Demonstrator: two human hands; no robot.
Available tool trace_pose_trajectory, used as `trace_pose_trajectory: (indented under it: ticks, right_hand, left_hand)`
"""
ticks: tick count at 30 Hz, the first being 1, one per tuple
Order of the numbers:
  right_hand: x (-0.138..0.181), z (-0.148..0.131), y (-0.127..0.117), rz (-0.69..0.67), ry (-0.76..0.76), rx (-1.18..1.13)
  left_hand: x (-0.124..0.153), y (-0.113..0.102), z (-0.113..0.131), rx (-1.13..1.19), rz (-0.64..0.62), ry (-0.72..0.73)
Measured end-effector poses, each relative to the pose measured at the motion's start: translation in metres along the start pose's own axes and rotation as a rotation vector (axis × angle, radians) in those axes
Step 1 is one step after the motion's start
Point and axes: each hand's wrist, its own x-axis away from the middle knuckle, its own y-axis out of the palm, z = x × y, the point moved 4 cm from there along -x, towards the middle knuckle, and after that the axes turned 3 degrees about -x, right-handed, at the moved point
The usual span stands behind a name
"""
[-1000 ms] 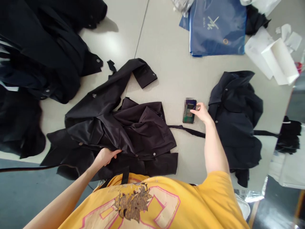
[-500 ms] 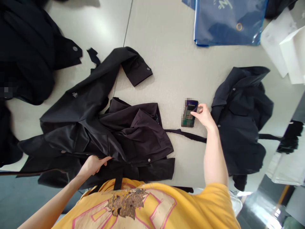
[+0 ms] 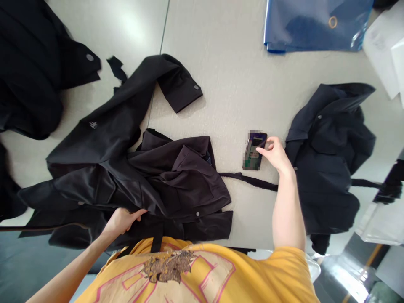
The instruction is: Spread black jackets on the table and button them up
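A crumpled black jacket (image 3: 135,168) lies spread on the table in front of me, one sleeve reaching up toward the back. My left hand (image 3: 121,219) grips the jacket's fabric near the front edge, fingers closed on a fold. A phone (image 3: 254,150) lies flat on the table to the right of the jacket. My right hand (image 3: 275,154) rests at the phone's right edge, its fingertips touching the screen. A thin black belt (image 3: 249,181) runs across the table just below the phone.
A second dark jacket (image 3: 328,160) lies at the right. More dark garments (image 3: 34,75) are piled at the back left. A blue plastic bag (image 3: 315,25) lies at the back right, with white boxes (image 3: 385,54) beside it. The table edge (image 3: 249,244) runs just before my body.
The view has tilted down and shifted, so everything slid toward the top of the picture. My right hand stays at the phone and my left hand keeps its grip on the jacket.
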Motion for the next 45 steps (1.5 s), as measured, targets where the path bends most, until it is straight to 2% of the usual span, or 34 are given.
trace_pose_trajectory:
  ticks: [8, 14, 17, 24, 27, 30, 33, 38, 45]
  right_hand:
    - [-0.001, -0.019, -0.002, 0.182, 0.079, -0.101]
    - [0.01, -0.013, -0.001, 0.025, 0.059, -0.103]
    - [0.011, -0.011, 0.001, 0.01, 0.015, -0.08]
    - [-0.002, -0.005, 0.004, 0.274, 0.127, -0.217]
    - [0.014, -0.02, 0.012, 0.294, 0.158, -0.132]
    - [0.042, -0.047, 0.029, 0.342, 0.179, 0.076]
    - [0.061, -0.069, 0.045, 0.386, 0.245, 0.181]
    - [0.062, -0.078, 0.05, 0.4, 0.389, 0.147]
    - [0.063, -0.078, 0.049, 0.437, 0.477, 0.035]
  left_hand:
    - [-0.003, 0.001, -0.002, -0.032, -0.007, -0.002]
    - [-0.003, 0.001, -0.005, -0.03, 0.004, 0.018]
    - [-0.003, 0.001, -0.005, -0.026, 0.002, 0.026]
    - [0.002, 0.0, 0.0, -0.005, 0.011, 0.04]
    - [0.003, -0.001, 0.003, -0.009, 0.014, 0.038]
    - [0.002, 0.0, 0.004, -0.018, 0.031, 0.019]
    - [0.002, 0.0, 0.004, 0.001, 0.053, 0.043]
    - [0.005, 0.0, 0.004, 0.017, 0.074, 0.138]
    - [0.01, 0.0, 0.005, 0.034, 0.101, 0.227]
